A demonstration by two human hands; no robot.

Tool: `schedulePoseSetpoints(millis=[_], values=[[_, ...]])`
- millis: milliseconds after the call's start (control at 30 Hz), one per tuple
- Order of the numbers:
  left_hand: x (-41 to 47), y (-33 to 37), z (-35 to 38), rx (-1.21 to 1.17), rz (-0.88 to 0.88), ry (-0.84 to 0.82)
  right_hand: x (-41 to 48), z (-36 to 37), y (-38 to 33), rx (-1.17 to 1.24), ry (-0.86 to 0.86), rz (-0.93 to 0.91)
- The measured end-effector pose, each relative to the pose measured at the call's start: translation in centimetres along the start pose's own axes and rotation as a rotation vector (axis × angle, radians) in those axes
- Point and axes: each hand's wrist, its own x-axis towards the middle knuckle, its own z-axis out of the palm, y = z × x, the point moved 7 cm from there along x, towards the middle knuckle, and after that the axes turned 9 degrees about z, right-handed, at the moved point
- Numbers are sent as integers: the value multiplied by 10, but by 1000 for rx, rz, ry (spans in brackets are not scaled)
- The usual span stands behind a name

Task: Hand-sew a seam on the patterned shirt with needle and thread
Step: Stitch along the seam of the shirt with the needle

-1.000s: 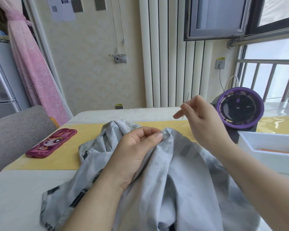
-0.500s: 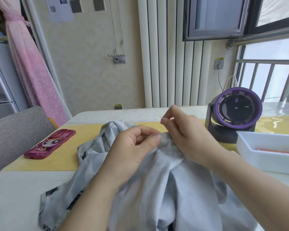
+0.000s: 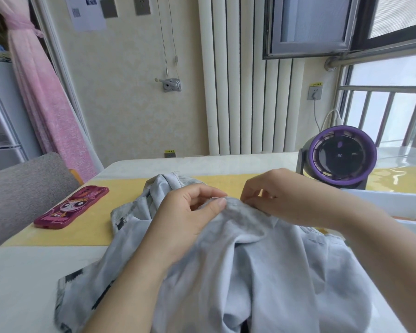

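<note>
Shirt (image 3: 262, 272) cloth, soft, light and floppy, lies bunched on the table (image 3: 22, 284) at the bottom middle. The left hand (image 3: 190, 217) pinches its raised fold, a good spot to hold. The right hand (image 3: 288, 198) curls at that same fold, but it is too hidden to tell if it holds the needle. Farther back sit a phone (image 3: 72, 207) at the left and a fan (image 3: 341, 157) at the right, with open room between.

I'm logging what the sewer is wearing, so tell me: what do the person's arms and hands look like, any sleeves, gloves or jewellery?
The left hand and right hand are bare: no gloves, no rings visible. The left forearm and right forearm are uncovered to the frame edge, with no sleeve, watch or bracelet in view.
</note>
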Motion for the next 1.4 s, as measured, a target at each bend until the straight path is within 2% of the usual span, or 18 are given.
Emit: schedulePoseSetpoints(millis=[367, 700, 1133, 1233, 1400], values=[[0, -2, -1, -51, -36, 9, 0, -6, -1, 30, 43, -32], [-4, 0, 5, -268, -142, -14, 0, -7, -9, 39, 99, -86], [-5, -3, 7, -357, -199, -22, 1, -7, -10, 41, 128, -84], [-5, -4, 8, -376, -201, -18, -1, -9, -10, 146, 124, -51], [-2, -7, 4, -426, -188, 71, -5, -13, -14, 517, 123, -62]])
